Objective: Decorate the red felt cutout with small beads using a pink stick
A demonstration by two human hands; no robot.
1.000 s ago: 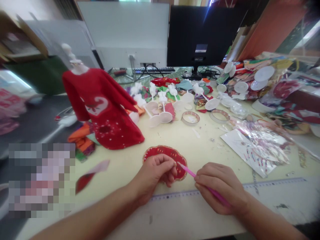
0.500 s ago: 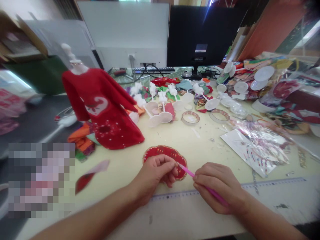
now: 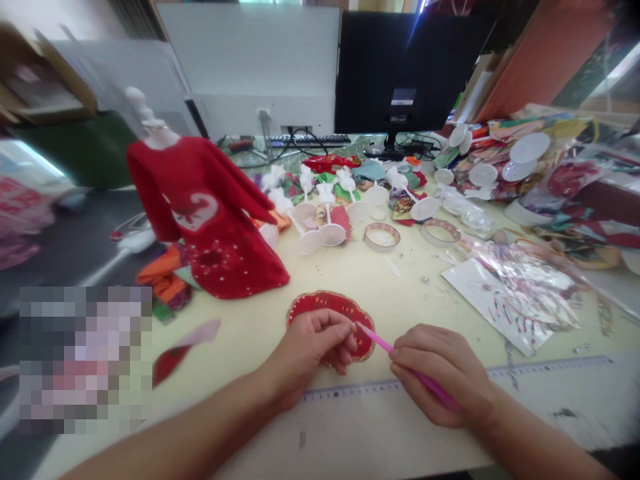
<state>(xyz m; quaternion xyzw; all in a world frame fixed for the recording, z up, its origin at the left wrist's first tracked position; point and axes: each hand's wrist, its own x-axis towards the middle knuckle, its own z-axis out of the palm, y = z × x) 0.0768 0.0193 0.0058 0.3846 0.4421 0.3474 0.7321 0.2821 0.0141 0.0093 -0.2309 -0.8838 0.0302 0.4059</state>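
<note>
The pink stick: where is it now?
In the head view, the pink stick is right of centre, in the right hand, its tip near the left hand.

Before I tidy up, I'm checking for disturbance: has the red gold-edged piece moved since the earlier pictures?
No; the red gold-edged piece shows no visible shift against the ruler.

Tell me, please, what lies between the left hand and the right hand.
In the head view, the front of a pink tool extends from the right hand toward the left hand, above part of a red patch.
</note>
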